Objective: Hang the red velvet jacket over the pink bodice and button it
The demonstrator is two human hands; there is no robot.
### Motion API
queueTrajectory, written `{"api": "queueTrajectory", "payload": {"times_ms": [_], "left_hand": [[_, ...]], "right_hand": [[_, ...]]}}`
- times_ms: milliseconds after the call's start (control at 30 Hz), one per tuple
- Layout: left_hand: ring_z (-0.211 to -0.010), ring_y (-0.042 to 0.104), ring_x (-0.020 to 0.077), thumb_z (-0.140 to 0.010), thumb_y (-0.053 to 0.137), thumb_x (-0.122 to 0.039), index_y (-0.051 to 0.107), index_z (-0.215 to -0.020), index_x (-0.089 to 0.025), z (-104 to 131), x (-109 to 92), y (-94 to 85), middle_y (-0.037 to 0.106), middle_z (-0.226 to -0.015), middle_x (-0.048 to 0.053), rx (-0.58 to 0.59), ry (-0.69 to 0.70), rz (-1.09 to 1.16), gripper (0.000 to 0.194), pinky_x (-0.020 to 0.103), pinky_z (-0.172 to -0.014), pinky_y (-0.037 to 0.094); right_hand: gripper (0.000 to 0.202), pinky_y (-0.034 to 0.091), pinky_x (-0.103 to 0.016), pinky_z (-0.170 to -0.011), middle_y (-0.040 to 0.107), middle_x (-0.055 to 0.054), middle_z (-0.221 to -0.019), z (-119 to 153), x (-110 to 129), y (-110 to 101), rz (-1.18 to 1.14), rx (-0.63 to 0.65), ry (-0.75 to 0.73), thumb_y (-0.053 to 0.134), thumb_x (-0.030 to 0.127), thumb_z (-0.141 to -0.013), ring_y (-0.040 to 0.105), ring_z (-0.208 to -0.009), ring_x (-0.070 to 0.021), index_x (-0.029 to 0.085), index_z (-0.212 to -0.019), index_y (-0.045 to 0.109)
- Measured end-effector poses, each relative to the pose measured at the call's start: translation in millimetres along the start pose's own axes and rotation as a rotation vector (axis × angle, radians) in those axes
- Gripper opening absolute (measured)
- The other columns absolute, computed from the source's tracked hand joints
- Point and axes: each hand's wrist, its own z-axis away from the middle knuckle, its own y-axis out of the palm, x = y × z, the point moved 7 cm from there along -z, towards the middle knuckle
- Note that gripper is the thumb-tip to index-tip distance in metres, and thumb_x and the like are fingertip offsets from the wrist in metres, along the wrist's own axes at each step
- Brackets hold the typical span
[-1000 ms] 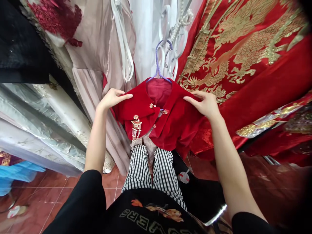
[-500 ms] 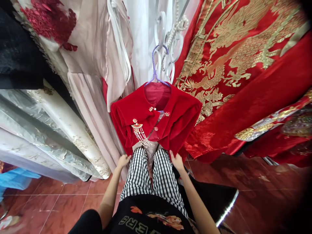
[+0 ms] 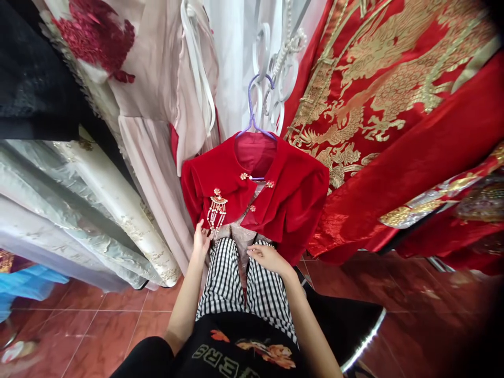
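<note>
A short red velvet jacket (image 3: 228, 176) hangs on a purple hanger (image 3: 252, 105) in front of me. Gold flower-shaped fasteners (image 3: 252, 208) run down its front opening. On the left of its chest is a fan-shaped brooch (image 3: 217, 202) with beaded tassels. My left hand (image 3: 202, 240) is at the jacket's lower left edge beside the tassels, its fingers apart and the tips by the red sleeve. Below the hem, over the checked trousers (image 3: 224, 278), my right hand (image 3: 270, 258) reaches leftward with fingers stretched out and nothing visible in them.
Pale pink (image 3: 144, 131) and white gowns (image 3: 114, 194) hang on the left. A red robe with gold dragon embroidery (image 3: 378, 89) hangs on the right. Behind the hanger are white rings (image 3: 262, 47) and a string of pearls (image 3: 291, 47). Black fabric (image 3: 342, 320) spreads over the red tiled floor (image 3: 114, 331).
My right hand has let go of the jacket's right sleeve and moved left to below the hem. My left hand has risen from the left sleeve's end to beside the tassels, which now hang straighter.
</note>
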Motion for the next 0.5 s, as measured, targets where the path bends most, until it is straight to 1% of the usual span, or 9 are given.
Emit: {"api": "queueTrajectory", "payload": {"times_ms": [33, 100, 133, 200, 267, 333, 433, 500], "left_hand": [[-0.096, 0.07, 0.0176, -0.088, 0.06, -0.05, 0.066, -0.099, -0.018, -1.9, -4.1, 1.5, 0.075, -0.098, 0.008, -0.016, 0.021, 0.084, 0.035, 0.032, -0.093, 0.053], [-0.097, 0.07, 0.0178, -0.089, 0.063, -0.048, 0.066, -0.1, -0.016, -4.8, -10.1, -0.3, 0.075, -0.098, 0.009, -0.034, 0.05, 0.193, 0.034, 0.031, -0.094, 0.053], [-0.095, 0.071, 0.0176, -0.088, 0.065, -0.045, 0.067, -0.099, -0.016, -5.2, -10.9, -3.5, 0.075, -0.097, 0.009, -0.045, 0.058, 0.197, 0.032, 0.031, -0.094, 0.053], [-0.09, 0.071, 0.0163, -0.088, 0.065, -0.04, 0.067, -0.097, -0.017, -2.6, -6.5, -13.4, 0.075, -0.094, 0.006, -0.09, 0.073, 0.124, 0.026, 0.03, -0.092, 0.054], [-0.084, 0.07, 0.0152, -0.087, 0.064, -0.038, 0.067, -0.093, -0.018, 5.5, 7.3, -24.6, 0.075, -0.089, 0.003, -0.16, 0.077, 0.04, 0.021, 0.03, -0.089, 0.055], [-0.078, 0.069, 0.015, -0.082, 0.066, -0.035, 0.066, -0.086, -0.017, 17.9, 28.9, -32.3, 0.073, -0.082, 0.002, -0.217, 0.055, -0.042, 0.018, 0.03, -0.084, 0.055], [-0.071, 0.066, 0.0174, -0.076, 0.067, -0.026, 0.061, -0.072, -0.016, 40.1, 60.7, -40.2, 0.066, -0.068, 0.002, -0.316, 0.015, -0.191, 0.013, 0.034, -0.079, 0.055], [-0.078, 0.066, 0.0209, -0.077, 0.061, -0.022, 0.057, -0.068, -0.017, 54.4, 69.4, -46.2, 0.062, -0.069, 0.003, -0.414, 0.029, -0.282, 0.011, 0.038, -0.084, 0.053]], "right_hand": [[0.042, 0.054, -0.037, -0.096, 0.076, -0.01, -0.111, 2.2, 4.5, 3.6, -0.037, 0.025, -0.013, 0.057, 0.049, -0.089, 0.072, -0.105, -0.0254, 0.019, -0.114, 0.074], [0.045, 0.054, -0.037, -0.097, 0.074, -0.011, -0.117, 8.4, 3.0, 10.4, -0.097, 0.068, -0.023, 0.055, 0.049, -0.09, 0.072, -0.105, -0.0248, 0.016, -0.117, 0.072], [0.046, 0.054, -0.038, -0.097, 0.074, -0.012, -0.118, 11.6, -2.4, 12.7, -0.11, 0.076, -0.016, 0.055, 0.049, -0.09, 0.072, -0.105, -0.025, 0.015, -0.116, 0.072], [0.045, 0.054, -0.039, -0.096, 0.074, -0.013, -0.117, 16.5, -18.0, 15.1, -0.104, 0.061, 0.019, 0.055, 0.048, -0.089, 0.072, -0.104, -0.026, 0.014, -0.114, 0.072], [0.043, 0.054, -0.041, -0.096, 0.074, -0.014, -0.116, 19.5, -31.6, 16.1, -0.089, 0.038, 0.052, 0.055, 0.047, -0.089, 0.072, -0.103, -0.0267, 0.014, -0.113, 0.072], [0.043, 0.054, -0.041, -0.096, 0.075, -0.013, -0.115, 21.1, -37.2, 17.5, -0.081, 0.035, 0.062, 0.055, 0.046, -0.089, 0.072, -0.103, -0.0268, 0.015, -0.113, 0.071], [0.04, 0.054, -0.039, -0.095, 0.076, -0.012, -0.111, 23.4, -35.0, 18.0, -0.078, 0.041, 0.063, 0.055, 0.045, -0.089, 0.072, -0.102, -0.0261, 0.016, -0.113, 0.07], [0.039, 0.054, -0.039, -0.094, 0.076, -0.012, -0.109, 25.4, -32.8, 16.0, -0.079, 0.037, 0.07, 0.055, 0.043, -0.09, 0.073, -0.101, -0.0258, 0.016, -0.114, 0.07]]}}
